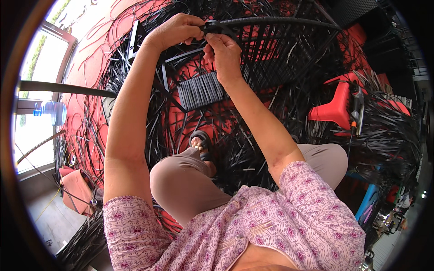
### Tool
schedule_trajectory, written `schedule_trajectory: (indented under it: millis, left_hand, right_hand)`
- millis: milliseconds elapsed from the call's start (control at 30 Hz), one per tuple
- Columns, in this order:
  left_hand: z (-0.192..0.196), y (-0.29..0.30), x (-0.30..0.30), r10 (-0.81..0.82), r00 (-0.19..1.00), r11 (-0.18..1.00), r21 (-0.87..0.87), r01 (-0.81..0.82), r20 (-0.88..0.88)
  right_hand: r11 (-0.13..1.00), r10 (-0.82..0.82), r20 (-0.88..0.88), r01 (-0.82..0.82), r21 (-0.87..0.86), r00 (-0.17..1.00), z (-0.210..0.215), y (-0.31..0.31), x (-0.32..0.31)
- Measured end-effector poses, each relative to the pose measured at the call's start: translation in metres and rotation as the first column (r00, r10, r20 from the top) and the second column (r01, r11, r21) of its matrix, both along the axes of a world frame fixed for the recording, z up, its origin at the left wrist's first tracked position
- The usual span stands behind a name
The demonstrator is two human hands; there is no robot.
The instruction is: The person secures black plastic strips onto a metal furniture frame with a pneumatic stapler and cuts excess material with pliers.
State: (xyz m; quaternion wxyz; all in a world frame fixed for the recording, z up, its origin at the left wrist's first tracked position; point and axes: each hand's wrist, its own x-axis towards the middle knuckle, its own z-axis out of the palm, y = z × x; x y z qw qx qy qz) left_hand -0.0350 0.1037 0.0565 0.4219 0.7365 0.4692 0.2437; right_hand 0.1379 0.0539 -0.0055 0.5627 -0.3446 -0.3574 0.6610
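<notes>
A black chair-like frame (282,20) stands in front of me, its top rail wrapped in black plastic strip. Closely laid black strips form a woven panel (203,91) lower on it, and more strips run in a lattice to the right. At the left end of the top rail, a loop of black strip (212,26) sits between my hands. My left hand (180,30) pinches it from the left, fingers closed. From just below and to the right, my right hand (224,50) pinches the strip between thumb and fingers. The fingertips partly hide the strip's ends.
Loose black strips (379,149) lie in heaps over the red floor (92,54). At right stands a red plastic stool (332,106) with a dark hand tool (357,106) against it. A clear blue water jug (55,113) is by the doorway at left. My sandalled foot (202,142) rests among strips.
</notes>
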Motion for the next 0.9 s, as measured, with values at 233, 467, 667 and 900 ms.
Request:
schedule_trajectory:
  millis: [233, 467, 667, 900]
  left_hand:
    - [0.005, 0.017, -0.004, 0.030, 0.998, 0.998, -0.056, -0.026, 0.061]
    - [0.005, 0.035, -0.013, -0.027, 0.999, 0.998, -0.048, 0.029, 0.028]
    - [0.006, 0.034, -0.013, 0.017, 0.999, 0.999, -0.050, -0.015, 0.037]
    - [0.005, 0.037, -0.013, 0.029, 1.000, 0.999, -0.034, -0.029, 0.007]
  right_hand:
    - [0.998, -0.057, -0.008, 0.056, -0.031, 0.998, 0.000, 0.017, -0.015]
    - [0.997, -0.066, -0.087, 0.062, -0.047, 0.994, 0.003, 0.030, -0.030]
    - [0.996, -0.084, -0.069, 0.085, 0.004, 0.994, 0.002, 0.035, -0.033]
    - [0.989, -0.144, -0.103, 0.145, 0.000, 0.984, -0.001, 0.037, -0.042]
